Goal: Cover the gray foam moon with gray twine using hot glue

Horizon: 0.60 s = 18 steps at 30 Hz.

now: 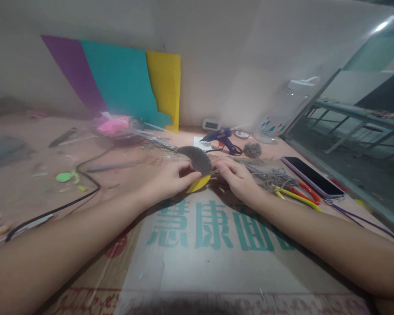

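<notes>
My left hand [180, 176] pinches a crescent-shaped piece [197, 160] by its lower left side, thumb in front. Grey cord or yarn lies in close rows over most of it, and a bare yellow part [199, 183] shows at the lower end. At the right edge of the piece, my right hand [233, 175] has thumb and fingertips pressed together. Whether it grips a strand or the edge itself is too small to make out. Both hands are above the printed cardboard [197, 271].
Behind the hands lie a blue glue gun [221, 139] and a grey yarn ball [252, 150]. To the right are tangled grey cord [276, 180], red-and-yellow-handled pliers [302, 197], a phone [311, 177] and a clear bottle [277, 116]. Coloured sheets [118, 83] lean on the wall; a black cable [59, 209] crosses left.
</notes>
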{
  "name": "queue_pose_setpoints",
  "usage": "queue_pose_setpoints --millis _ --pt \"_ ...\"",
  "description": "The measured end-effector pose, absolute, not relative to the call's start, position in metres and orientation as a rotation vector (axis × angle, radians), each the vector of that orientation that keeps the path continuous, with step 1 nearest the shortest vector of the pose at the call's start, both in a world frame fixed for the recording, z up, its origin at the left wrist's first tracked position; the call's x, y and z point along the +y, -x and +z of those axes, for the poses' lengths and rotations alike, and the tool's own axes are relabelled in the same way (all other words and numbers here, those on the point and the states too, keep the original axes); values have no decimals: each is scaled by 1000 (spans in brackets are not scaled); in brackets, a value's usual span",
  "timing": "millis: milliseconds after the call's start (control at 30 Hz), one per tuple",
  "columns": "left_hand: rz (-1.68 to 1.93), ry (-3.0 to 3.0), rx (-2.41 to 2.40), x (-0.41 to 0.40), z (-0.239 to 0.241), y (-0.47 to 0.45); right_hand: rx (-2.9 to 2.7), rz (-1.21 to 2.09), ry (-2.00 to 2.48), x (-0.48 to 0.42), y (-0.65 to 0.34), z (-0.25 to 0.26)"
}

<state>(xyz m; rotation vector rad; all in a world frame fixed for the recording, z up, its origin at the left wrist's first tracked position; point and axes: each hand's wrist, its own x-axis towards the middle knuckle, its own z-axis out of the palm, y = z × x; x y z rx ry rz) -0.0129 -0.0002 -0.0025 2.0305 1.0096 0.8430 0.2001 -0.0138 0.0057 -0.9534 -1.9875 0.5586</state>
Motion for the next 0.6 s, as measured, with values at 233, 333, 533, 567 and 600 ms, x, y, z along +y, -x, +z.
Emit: queue_pose_setpoints --millis 233,333,533,567,600 --pt "837 -1978 1043 -3 0 12 -1978 483 958 -12 -200 4" --pt "842 -1966 1018 -1 -3 13 -1985 458 967 -11 -200 1" --pt "860 -1977 947 2 -4 14 -2000 495 941 -13 -201 3" --pt "867 -1966 942 2 -3 14 -2002 514 941 -13 -201 4" --pt "876 -1951 938 2 -2 14 -2001 535 942 -14 -201 4"
